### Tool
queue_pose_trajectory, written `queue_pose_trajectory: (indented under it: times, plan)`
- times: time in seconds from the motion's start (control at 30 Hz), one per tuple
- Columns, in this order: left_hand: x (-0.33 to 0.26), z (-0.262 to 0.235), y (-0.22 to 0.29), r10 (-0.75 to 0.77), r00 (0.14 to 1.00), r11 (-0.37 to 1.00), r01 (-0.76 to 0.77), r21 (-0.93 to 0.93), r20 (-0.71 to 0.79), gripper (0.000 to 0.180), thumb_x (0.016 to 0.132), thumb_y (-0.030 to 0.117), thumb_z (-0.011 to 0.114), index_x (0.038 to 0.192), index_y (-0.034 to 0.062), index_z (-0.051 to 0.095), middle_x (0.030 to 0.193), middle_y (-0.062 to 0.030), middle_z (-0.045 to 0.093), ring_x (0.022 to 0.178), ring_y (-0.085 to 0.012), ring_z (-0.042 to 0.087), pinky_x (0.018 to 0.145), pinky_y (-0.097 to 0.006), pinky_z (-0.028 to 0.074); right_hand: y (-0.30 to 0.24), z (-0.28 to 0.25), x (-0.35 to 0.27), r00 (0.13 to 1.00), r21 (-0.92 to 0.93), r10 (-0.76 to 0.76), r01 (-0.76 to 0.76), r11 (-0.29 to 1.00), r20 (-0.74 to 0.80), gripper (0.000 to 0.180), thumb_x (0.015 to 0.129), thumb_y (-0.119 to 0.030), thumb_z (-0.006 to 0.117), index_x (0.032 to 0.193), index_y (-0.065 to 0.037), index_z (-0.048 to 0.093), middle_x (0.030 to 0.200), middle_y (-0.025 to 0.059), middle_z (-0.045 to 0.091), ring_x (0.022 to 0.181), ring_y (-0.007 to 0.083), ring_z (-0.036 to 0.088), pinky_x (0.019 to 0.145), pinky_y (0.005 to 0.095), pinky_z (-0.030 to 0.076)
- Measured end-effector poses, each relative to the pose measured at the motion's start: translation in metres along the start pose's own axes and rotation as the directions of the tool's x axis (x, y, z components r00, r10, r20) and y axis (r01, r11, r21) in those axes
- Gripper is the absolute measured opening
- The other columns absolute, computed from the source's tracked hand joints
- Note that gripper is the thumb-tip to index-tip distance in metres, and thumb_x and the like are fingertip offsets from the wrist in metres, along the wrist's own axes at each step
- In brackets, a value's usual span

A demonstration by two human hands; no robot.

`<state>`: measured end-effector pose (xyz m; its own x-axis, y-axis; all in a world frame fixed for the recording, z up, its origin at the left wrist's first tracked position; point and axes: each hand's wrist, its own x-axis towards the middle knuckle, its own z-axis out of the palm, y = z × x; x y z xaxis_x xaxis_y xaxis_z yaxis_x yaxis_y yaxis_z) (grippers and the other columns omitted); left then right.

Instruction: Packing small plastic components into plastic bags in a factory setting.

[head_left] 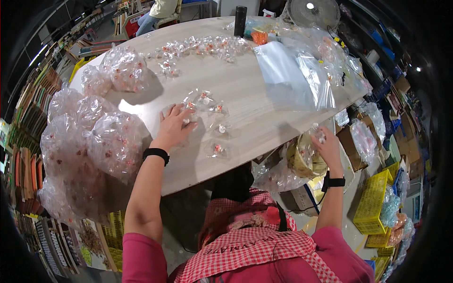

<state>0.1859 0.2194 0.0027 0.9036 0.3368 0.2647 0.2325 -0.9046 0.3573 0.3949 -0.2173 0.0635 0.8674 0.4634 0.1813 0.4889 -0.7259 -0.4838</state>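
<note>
My left hand rests low over the table, fingers partly spread, with a small clear packet between thumb and forefinger. Just beyond and to its right lie several small clear packets with red and white pieces inside. One more packet lies nearer the table's front edge. Past that edge, my right hand is closed on a small clear packet above a yellowish round container. Clear plastic lines or fills this container; its contents are hard to make out.
Large filled clear bags crowd the left side of the table. A row of small packets stretches along the back, near a black cylinder. Flat clear bags lie back right. Yellow crates stand at right.
</note>
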Motion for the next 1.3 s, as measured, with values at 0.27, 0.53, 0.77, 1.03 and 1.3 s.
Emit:
queue_pose_trajectory:
  times: [0.27,0.53,0.77,1.03,1.3]
  plan:
    - [0.001,-0.002,0.001,-0.066,0.98,0.991,0.087,0.105,-0.186,0.046,0.088,0.047,0.057,0.126,0.0218,0.056,0.149,-0.0077,0.035,0.139,-0.04,0.024,0.104,-0.073,0.016,-0.029,0.033,0.002,0.944,-0.096,-0.289,0.276,0.956,-0.158,0.058,0.079,-0.037,0.073,0.125,-0.005,0.056,0.125,0.0186,0.057,0.121,0.034,0.05,0.102,0.0426,0.04]
    - [0.002,0.013,0.013,-0.112,0.993,0.987,0.116,0.115,-0.037,0.049,0.09,0.046,0.055,0.132,0.0225,0.052,0.144,-0.0071,0.04,0.135,-0.0364,0.031,0.101,-0.073,0.02,-0.167,0.166,0.01,0.594,0.018,-0.803,0.803,0.595,0.042,0.035,0.086,-0.032,0.064,0.117,-0.015,0.059,0.114,0.0168,0.058,0.114,0.0356,0.051,0.089,0.0443,0.045]
    - [-0.004,0.018,0.014,-0.177,0.97,0.975,0.196,0.104,-0.167,0.038,0.088,0.036,0.061,0.121,0.0171,0.057,0.128,-0.007,0.05,0.124,-0.0327,0.041,0.099,-0.072,0.027,-0.187,0.156,0.09,0.718,0.348,-0.688,0.622,0.701,0.103,0.028,0.085,-0.012,0.057,0.112,-0.013,0.057,0.095,0.013,0.056,0.099,0.0333,0.054,0.08,0.0418,0.047]
    - [-0.001,0.031,0.01,-0.115,0.968,0.983,0.143,0.113,-0.222,0.034,0.091,0.034,0.057,0.119,0.0147,0.058,0.139,-0.0108,0.046,0.13,-0.0374,0.038,0.1,-0.07,0.027,-0.225,0.22,0.117,0.662,0.015,-0.729,0.738,0.675,0.173,0.035,0.085,-0.019,0.057,0.121,-0.02,0.055,0.133,0.0073,0.048,0.119,0.0321,0.046,0.09,0.0544,0.042]
    - [0.003,0.029,0.016,-0.128,0.971,0.987,0.145,0.069,-0.201,0.031,0.093,0.033,0.055,0.117,0.0128,0.058,0.132,-0.0106,0.052,0.129,-0.0356,0.04,0.102,-0.067,0.026,-0.217,0.224,0.108,0.69,-0.114,-0.691,0.721,0.684,0.215,0.022,0.083,-0.021,0.06,0.104,-0.016,0.059,0.109,0.0121,0.055,0.097,0.0333,0.059,0.067,0.0421,0.055]
